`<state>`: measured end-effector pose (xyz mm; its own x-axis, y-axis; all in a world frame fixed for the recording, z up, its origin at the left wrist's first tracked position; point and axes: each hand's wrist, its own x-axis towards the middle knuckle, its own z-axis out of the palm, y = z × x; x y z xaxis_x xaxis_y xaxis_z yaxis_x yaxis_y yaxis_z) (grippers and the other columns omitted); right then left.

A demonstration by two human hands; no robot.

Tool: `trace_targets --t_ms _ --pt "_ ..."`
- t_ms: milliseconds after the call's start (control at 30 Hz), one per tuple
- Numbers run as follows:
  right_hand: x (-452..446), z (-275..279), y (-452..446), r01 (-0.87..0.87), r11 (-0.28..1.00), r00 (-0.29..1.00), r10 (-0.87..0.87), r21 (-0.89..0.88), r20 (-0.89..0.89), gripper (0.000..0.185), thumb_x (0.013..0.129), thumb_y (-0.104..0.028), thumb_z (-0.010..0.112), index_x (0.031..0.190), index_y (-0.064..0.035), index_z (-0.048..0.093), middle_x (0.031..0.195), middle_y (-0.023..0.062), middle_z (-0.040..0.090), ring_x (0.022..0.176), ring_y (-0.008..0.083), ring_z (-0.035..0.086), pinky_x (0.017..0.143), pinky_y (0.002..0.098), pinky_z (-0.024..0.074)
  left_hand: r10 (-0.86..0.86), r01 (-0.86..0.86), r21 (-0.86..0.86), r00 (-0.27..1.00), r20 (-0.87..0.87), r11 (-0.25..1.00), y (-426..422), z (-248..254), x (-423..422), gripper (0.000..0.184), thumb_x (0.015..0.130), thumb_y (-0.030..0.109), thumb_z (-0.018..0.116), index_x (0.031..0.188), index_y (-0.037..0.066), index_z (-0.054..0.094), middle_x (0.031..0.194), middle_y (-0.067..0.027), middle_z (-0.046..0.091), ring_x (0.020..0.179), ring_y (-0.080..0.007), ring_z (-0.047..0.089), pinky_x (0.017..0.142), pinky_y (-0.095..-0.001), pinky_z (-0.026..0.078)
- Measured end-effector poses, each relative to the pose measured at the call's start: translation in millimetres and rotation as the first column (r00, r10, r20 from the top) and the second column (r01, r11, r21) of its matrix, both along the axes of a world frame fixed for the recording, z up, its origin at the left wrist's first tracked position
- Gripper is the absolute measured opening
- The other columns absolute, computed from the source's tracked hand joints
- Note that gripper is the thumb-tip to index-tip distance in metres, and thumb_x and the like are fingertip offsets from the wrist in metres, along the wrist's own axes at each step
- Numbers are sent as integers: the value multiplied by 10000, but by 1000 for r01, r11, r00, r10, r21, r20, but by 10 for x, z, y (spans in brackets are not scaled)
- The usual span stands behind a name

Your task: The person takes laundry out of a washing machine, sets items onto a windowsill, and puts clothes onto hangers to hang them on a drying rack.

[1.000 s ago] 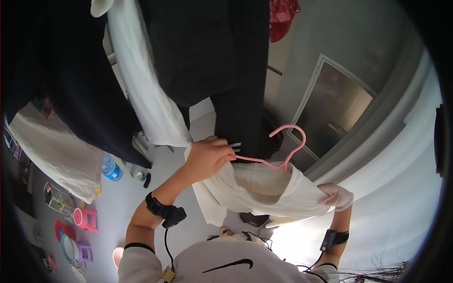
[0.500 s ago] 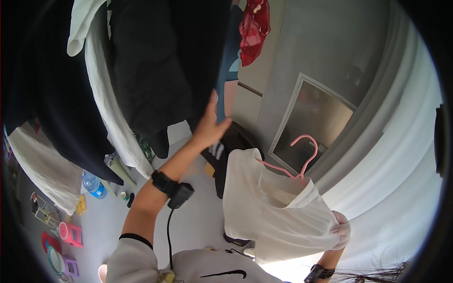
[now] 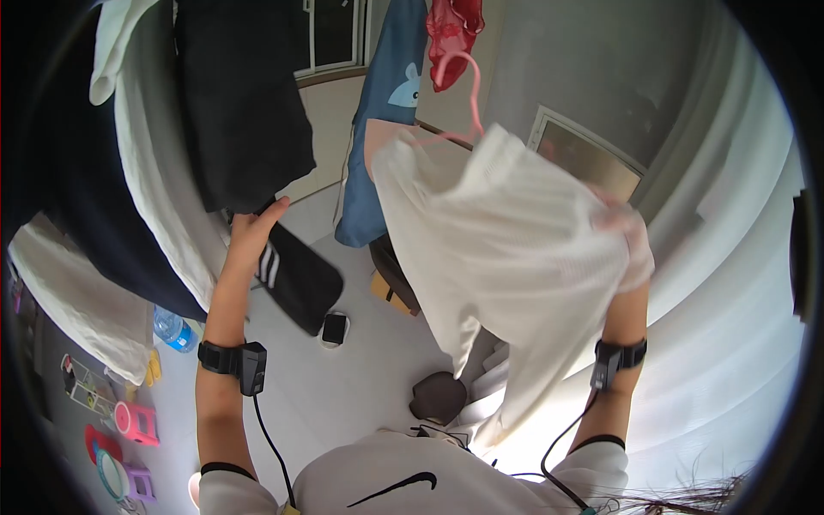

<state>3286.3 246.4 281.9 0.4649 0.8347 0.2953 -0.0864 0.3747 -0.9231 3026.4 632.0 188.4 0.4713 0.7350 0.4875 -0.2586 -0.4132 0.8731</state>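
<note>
My right hand [image 3: 625, 245] grips the side of a white shirt [image 3: 506, 223], holding it up in front of me at the right. A pink hanger [image 3: 475, 94] sits in the shirt's neck, its hook pointing up. My left hand [image 3: 255, 227] touches the lower part of hanging black clothes [image 3: 245, 112] at the left. Its thumb sticks out to the side, and the other fingers are partly hidden by the dark cloth. Black cloth with white stripes [image 3: 300, 279] hangs just beside that hand.
More dark and white garments [image 3: 81, 300] hang at the left. A blue cloth [image 3: 378, 172] and a red item [image 3: 453, 39] hang ahead. A white curtain [image 3: 730, 257] lines the right. A water bottle [image 3: 174, 330] and a pink stool [image 3: 137, 423] stand on the floor.
My left hand has moved left, and the black clothes have shifted left with it, exposing the blue cloth and a window. My right hand has raised the white shirt and hanger forward.
</note>
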Motion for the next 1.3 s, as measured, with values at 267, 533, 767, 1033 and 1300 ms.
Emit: trace_targets --t_ms 267,533,767,1033,1300 --pt "183 759 1152 -214 973 973 204 84 111 586 692 -185 508 1212 85 484 1093 193 592 941 263 600 870 330 475 212 -224 223 974 75 949 -99 88 -184 606 781 156 708 1291 -32 441 1257 -106 503 1175 -194 449 999 -299 322" --pt "352 1183 2107 -244 930 955 181 275 234 426 685 -120 538 1080 39 558 1012 135 613 909 249 596 858 335 467 383 -358 441 923 35 823 73 56 -445 1009 714 98 675 1455 2 -2 1508 -226 75 1404 -248 80 1115 -299 70" --pt "403 1633 2864 -306 863 910 141 402 390 535 686 -104 527 1197 58 519 1108 149 595 991 243 578 909 329 428 368 -308 426 928 -63 850 64 -3 -507 1057 701 -1 652 1463 86 -76 1496 -242 98 1388 -260 142 1113 -322 119" --pt "272 2545 3219 -259 786 929 45 562 366 315 692 -31 506 981 77 569 898 136 598 816 231 591 760 321 453 169 -83 249 923 -346 965 -302 129 -724 1079 717 77 704 1462 89 -77 1494 -259 93 1404 -299 83 1113 -367 113" --pt "148 3456 3456 -154 766 947 -65 624 314 234 708 -20 559 925 65 577 847 138 584 735 248 591 683 354 470 -355 302 -192 842 -407 934 -909 176 -1340 809 853 52 604 1475 100 90 1514 -144 169 1387 -258 211 1070 -395 258"
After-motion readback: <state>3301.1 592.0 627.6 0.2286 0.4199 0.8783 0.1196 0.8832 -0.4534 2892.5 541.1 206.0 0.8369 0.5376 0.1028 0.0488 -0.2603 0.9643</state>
